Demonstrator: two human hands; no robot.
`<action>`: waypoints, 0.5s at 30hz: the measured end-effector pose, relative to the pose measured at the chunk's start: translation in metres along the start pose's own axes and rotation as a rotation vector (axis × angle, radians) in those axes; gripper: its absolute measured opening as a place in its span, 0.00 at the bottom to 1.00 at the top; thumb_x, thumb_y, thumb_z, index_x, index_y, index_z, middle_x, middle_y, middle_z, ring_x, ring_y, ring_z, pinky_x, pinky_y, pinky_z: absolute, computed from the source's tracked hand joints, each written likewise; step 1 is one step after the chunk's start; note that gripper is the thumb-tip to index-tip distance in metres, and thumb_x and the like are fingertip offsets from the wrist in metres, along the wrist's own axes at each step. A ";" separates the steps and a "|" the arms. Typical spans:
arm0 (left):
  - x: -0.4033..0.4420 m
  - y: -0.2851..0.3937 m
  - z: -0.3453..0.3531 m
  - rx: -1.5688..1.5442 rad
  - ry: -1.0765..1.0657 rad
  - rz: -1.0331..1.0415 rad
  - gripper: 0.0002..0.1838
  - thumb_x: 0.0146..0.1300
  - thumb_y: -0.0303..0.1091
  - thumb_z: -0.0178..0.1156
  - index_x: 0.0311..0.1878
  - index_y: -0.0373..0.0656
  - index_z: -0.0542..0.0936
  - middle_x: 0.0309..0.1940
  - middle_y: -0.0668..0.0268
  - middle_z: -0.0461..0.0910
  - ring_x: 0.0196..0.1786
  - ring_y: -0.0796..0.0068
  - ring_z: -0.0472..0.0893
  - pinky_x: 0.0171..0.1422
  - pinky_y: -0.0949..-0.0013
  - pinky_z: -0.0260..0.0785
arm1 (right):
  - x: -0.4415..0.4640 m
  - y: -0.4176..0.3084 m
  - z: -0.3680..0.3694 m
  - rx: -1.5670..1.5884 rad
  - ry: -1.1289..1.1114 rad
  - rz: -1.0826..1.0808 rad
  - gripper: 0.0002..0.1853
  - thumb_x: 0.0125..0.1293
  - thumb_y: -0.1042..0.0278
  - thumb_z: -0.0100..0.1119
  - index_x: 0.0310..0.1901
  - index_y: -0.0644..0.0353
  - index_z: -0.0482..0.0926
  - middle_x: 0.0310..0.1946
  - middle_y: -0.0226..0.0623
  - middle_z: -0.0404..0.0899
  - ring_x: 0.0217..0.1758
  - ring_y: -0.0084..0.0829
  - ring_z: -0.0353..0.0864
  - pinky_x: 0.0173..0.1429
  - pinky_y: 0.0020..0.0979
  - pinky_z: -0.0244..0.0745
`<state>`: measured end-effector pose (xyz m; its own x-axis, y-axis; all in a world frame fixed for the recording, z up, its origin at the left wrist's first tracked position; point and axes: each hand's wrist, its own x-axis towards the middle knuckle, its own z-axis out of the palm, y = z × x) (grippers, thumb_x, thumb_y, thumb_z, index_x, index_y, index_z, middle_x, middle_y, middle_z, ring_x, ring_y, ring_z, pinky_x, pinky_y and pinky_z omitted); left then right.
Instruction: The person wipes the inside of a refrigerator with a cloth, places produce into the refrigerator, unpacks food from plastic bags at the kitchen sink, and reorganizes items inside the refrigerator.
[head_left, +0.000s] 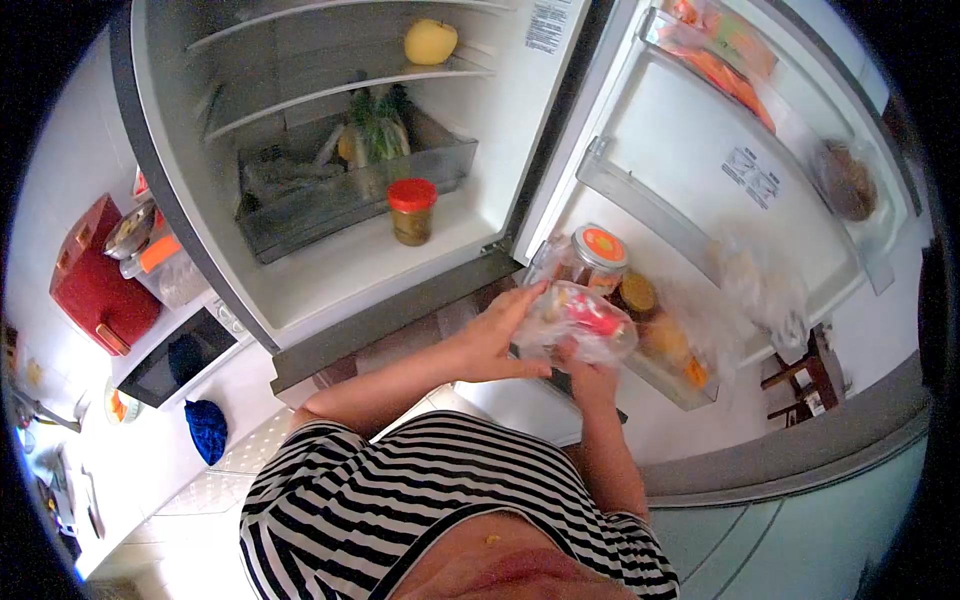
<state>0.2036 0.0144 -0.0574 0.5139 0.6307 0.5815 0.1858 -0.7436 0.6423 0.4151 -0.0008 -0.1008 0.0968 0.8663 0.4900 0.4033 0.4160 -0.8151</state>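
A clear plastic bag [580, 325] with red and white contents is held up in front of the open fridge door; what is inside cannot be made out. My right hand [592, 380] grips the bag from below, its fingers partly hidden by the plastic. Curved around the bag's left side is my left hand [500, 335], with fingers at the upper edge and thumb lower down. Just behind the bag, in the lower door shelf [690, 395], stand a jar with an orange and silver lid [600, 248] and a jar with a yellowish lid [637, 292].
Inside the fridge, a red-lidded jar [412, 212] stands before a drawer [350, 180] of leafy vegetables. A yellow round fruit [430, 42] sits on a shelf above. Plastic bags [765, 285] hang at the door. A counter with a red box [100, 275] lies left.
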 end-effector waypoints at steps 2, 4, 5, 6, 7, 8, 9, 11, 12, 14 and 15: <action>0.000 -0.004 -0.005 0.060 -0.077 -0.043 0.56 0.48 0.54 0.66 0.68 0.33 0.45 0.63 0.39 0.54 0.67 0.44 0.55 0.70 0.57 0.48 | 0.001 -0.012 -0.020 -0.151 0.004 -0.001 0.25 0.52 0.59 0.65 0.50 0.61 0.74 0.47 0.43 0.76 0.54 0.44 0.73 0.61 0.39 0.64; -0.005 -0.012 -0.006 0.078 -0.048 -0.041 0.52 0.50 0.53 0.65 0.68 0.33 0.48 0.64 0.39 0.52 0.68 0.45 0.53 0.71 0.58 0.46 | 0.001 -0.011 -0.038 -0.304 0.008 0.002 0.24 0.53 0.56 0.64 0.49 0.60 0.75 0.48 0.45 0.76 0.56 0.48 0.71 0.62 0.41 0.63; -0.006 -0.016 -0.007 0.075 -0.046 -0.044 0.52 0.50 0.53 0.65 0.68 0.33 0.48 0.64 0.39 0.52 0.68 0.45 0.53 0.71 0.58 0.46 | 0.003 -0.004 -0.046 -0.415 0.045 -0.082 0.24 0.53 0.54 0.62 0.49 0.60 0.75 0.49 0.47 0.75 0.58 0.50 0.69 0.64 0.43 0.61; -0.006 -0.019 -0.008 0.104 -0.031 -0.043 0.51 0.51 0.52 0.64 0.68 0.33 0.48 0.65 0.40 0.52 0.68 0.45 0.53 0.71 0.58 0.46 | 0.004 0.001 -0.052 -0.527 0.081 -0.167 0.24 0.53 0.52 0.61 0.48 0.59 0.76 0.50 0.49 0.75 0.60 0.53 0.67 0.65 0.45 0.59; -0.007 -0.023 -0.010 0.135 -0.015 -0.041 0.49 0.52 0.52 0.63 0.67 0.33 0.49 0.65 0.40 0.52 0.68 0.45 0.53 0.71 0.58 0.46 | 0.005 0.004 -0.058 -0.529 0.077 -0.169 0.24 0.53 0.52 0.61 0.48 0.59 0.76 0.50 0.49 0.75 0.60 0.53 0.67 0.65 0.45 0.59; -0.008 -0.025 -0.011 0.134 -0.012 -0.043 0.49 0.52 0.52 0.63 0.67 0.33 0.49 0.65 0.40 0.52 0.68 0.45 0.53 0.71 0.58 0.46 | 0.006 0.007 -0.062 -0.534 0.042 -0.213 0.23 0.53 0.55 0.61 0.48 0.59 0.76 0.50 0.49 0.75 0.60 0.53 0.67 0.65 0.46 0.59; -0.009 -0.028 -0.012 0.146 -0.013 -0.050 0.48 0.53 0.51 0.63 0.67 0.33 0.50 0.65 0.41 0.52 0.68 0.46 0.53 0.71 0.58 0.46 | 0.007 0.009 -0.064 -0.538 0.009 -0.258 0.22 0.52 0.57 0.62 0.48 0.58 0.77 0.50 0.49 0.75 0.61 0.53 0.66 0.66 0.46 0.58; -0.011 -0.035 -0.014 0.162 -0.007 -0.055 0.46 0.55 0.50 0.62 0.67 0.34 0.50 0.65 0.41 0.53 0.69 0.46 0.53 0.71 0.58 0.46 | 0.012 0.005 -0.067 -0.495 -0.035 -0.208 0.22 0.50 0.60 0.63 0.48 0.58 0.77 0.50 0.48 0.75 0.60 0.53 0.67 0.66 0.45 0.58; -0.013 -0.039 -0.014 0.178 -0.011 -0.061 0.45 0.55 0.50 0.62 0.67 0.35 0.51 0.65 0.41 0.52 0.69 0.47 0.54 0.71 0.58 0.46 | 0.014 0.003 -0.068 -0.453 -0.074 -0.155 0.23 0.48 0.63 0.64 0.48 0.58 0.76 0.50 0.48 0.75 0.60 0.52 0.67 0.66 0.45 0.59; -0.015 -0.042 -0.017 0.196 -0.010 -0.067 0.45 0.55 0.49 0.61 0.67 0.35 0.52 0.66 0.42 0.52 0.69 0.47 0.54 0.71 0.58 0.47 | 0.017 0.009 -0.072 -0.444 -0.105 -0.134 0.23 0.46 0.66 0.65 0.48 0.58 0.77 0.49 0.47 0.76 0.58 0.51 0.69 0.64 0.44 0.61; -0.016 -0.042 -0.019 0.179 -0.004 -0.087 0.44 0.55 0.48 0.62 0.67 0.36 0.52 0.66 0.42 0.52 0.69 0.47 0.54 0.71 0.58 0.48 | 0.018 0.014 -0.074 -0.434 -0.134 -0.108 0.25 0.43 0.68 0.66 0.48 0.58 0.77 0.48 0.47 0.76 0.57 0.50 0.70 0.63 0.44 0.62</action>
<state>0.1718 0.0402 -0.0841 0.4926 0.6937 0.5256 0.3756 -0.7142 0.5906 0.4894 0.0000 -0.0809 -0.0735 0.8643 0.4975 0.7510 0.3762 -0.5426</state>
